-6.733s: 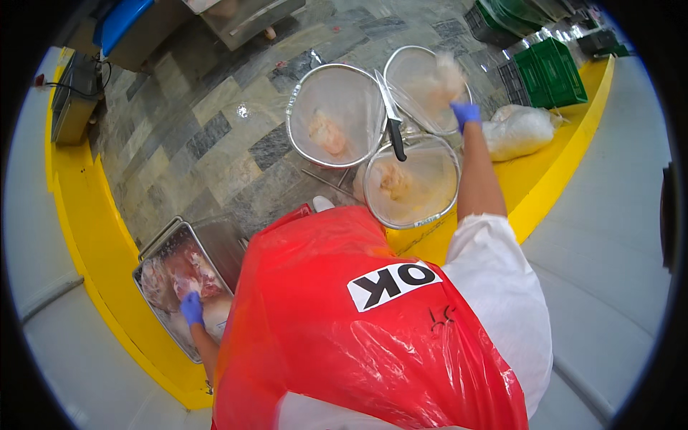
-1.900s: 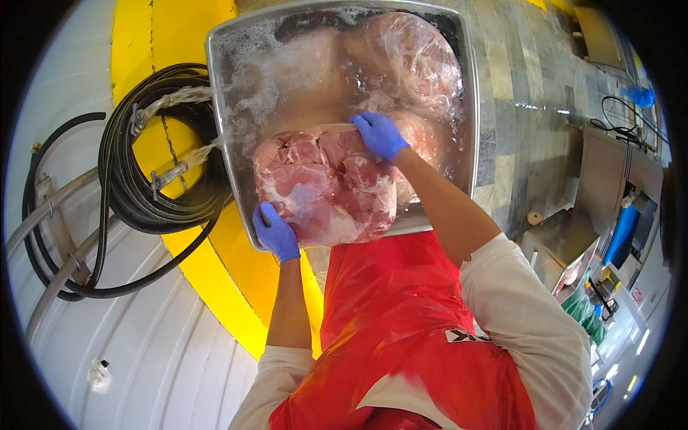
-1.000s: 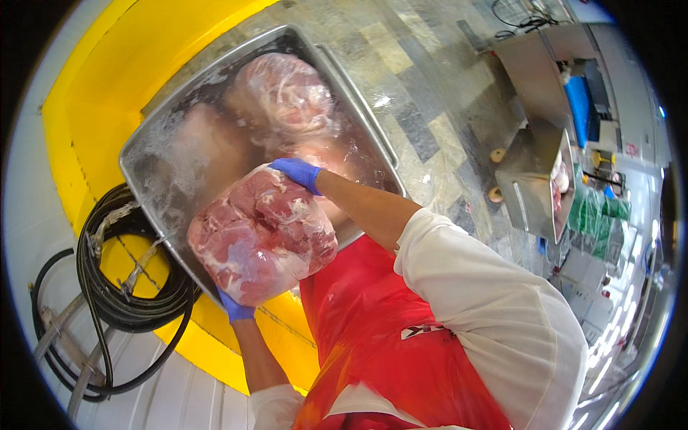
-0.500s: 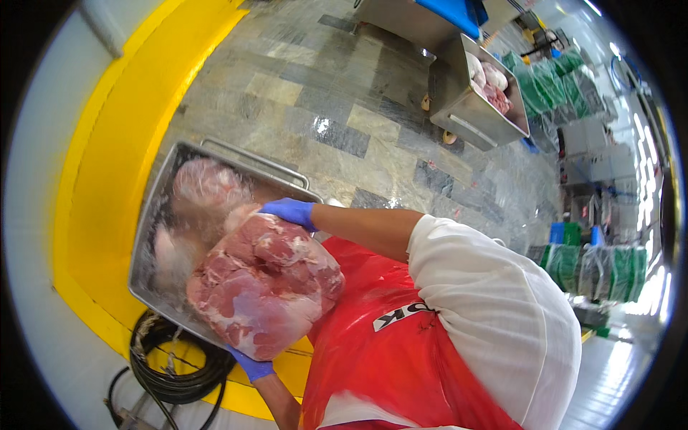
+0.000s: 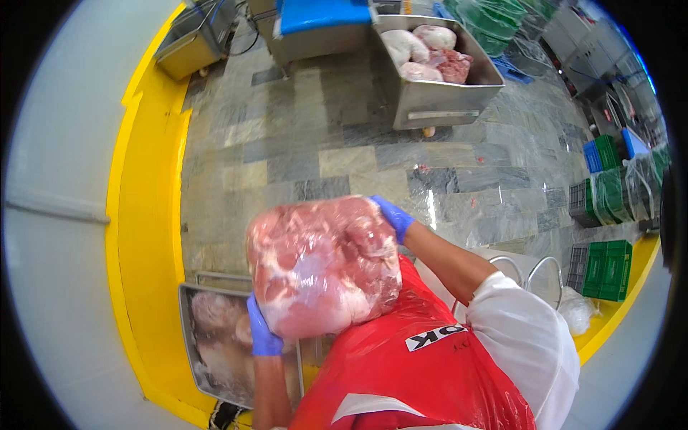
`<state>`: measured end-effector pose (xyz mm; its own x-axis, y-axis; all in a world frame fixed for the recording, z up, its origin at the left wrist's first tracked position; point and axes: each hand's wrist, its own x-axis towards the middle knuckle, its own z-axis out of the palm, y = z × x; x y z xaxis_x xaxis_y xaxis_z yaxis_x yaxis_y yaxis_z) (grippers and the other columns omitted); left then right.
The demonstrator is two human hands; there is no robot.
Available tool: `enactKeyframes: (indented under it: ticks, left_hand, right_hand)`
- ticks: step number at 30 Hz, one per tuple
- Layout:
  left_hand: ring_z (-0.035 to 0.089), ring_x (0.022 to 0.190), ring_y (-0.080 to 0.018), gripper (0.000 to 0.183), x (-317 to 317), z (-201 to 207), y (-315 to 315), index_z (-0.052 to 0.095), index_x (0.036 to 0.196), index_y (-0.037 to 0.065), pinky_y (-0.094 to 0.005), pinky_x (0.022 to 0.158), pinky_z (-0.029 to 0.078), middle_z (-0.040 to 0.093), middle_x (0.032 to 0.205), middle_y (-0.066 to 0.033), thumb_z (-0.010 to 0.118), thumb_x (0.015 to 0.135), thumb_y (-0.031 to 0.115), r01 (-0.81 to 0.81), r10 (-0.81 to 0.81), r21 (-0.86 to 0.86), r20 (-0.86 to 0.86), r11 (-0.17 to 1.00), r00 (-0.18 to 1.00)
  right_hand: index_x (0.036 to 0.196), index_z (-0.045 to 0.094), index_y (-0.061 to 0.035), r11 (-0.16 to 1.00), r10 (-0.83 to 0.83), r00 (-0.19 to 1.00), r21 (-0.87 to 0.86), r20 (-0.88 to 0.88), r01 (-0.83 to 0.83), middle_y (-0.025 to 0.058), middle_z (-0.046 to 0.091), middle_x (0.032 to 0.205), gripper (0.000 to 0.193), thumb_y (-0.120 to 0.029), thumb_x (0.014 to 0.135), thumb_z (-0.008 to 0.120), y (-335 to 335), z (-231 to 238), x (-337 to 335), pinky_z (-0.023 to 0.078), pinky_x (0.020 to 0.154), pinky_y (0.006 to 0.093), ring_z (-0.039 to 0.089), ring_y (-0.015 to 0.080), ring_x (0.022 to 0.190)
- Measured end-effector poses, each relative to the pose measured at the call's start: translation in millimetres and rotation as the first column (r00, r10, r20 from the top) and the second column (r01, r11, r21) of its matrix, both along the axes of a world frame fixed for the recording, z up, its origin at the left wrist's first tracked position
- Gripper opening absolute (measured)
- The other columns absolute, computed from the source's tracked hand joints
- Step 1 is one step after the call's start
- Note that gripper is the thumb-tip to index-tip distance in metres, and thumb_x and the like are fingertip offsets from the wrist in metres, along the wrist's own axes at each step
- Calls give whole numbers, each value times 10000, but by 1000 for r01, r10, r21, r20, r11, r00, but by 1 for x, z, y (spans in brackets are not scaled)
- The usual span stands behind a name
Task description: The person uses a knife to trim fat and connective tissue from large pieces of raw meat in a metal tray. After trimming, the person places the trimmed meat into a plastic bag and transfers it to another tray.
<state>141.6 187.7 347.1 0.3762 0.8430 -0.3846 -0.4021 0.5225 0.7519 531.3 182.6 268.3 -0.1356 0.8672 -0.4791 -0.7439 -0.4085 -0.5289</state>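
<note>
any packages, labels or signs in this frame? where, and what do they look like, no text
Clear plastic-wrapped pink raw meat bundle: held up between both gloved hands, bulky and rounded.
White rectangular label with dark print: on the red plastic apron's chest.
Clear knotted plastic bag: by the yellow kerb at right, beside stacked green crates.

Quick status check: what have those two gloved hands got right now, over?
Left hand under, right hand on top, both gripping bagged meat block. Block lifted clear above metal tray. Path over tiled floor open.

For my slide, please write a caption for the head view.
Two blue-gloved hands, left and right, lift a wrapped raw meat block above a steel tray.
</note>
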Motion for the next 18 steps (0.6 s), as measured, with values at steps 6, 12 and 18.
enactKeyframes:
  ticks: [6, 12, 18]
  left_hand:
    - [662, 1177, -264, 560, 230, 179, 83, 549, 1438, 35, -404, 1024, 530, 649, 1361, -125, 424, 1066, 434, 368, -357, 254, -91, 895, 930]
    - [652, 1153, -271, 487, 521, 331, 199, 529, 1434, 65, -440, 995, 534, 660, 1313, -101, 460, 1069, 381, 571, -689, 640, -89, 514, 720]
    - [577, 1244, -325, 752, 676, 296, 210, 396, 1522, 63, -523, 1047, 474, 544, 1462, -138, 509, 1014, 605, 645, -432, 493, -484, 584, 761]
  right_hand:
    - [1251, 653, -36, 710, -578, 815, 507, 26, 488, 76, 703, 1193, 436, -380, 1040, 489, -97, 137, 187, 565, 938, 351, 679, 194, 1054]
    - [1308, 629, -25, 334, -942, 75, 920, 326, 206, 61, 698, 1215, 382, -268, 1029, 534, -76, 296, 420, 559, 926, 346, 684, 189, 1045]
    - [1318, 609, -67, 594, -529, -478, 708, 701, 381, 78, 721, 1159, 443, -336, 966, 629, -50, 342, 617, 567, 836, 430, 707, 279, 982]
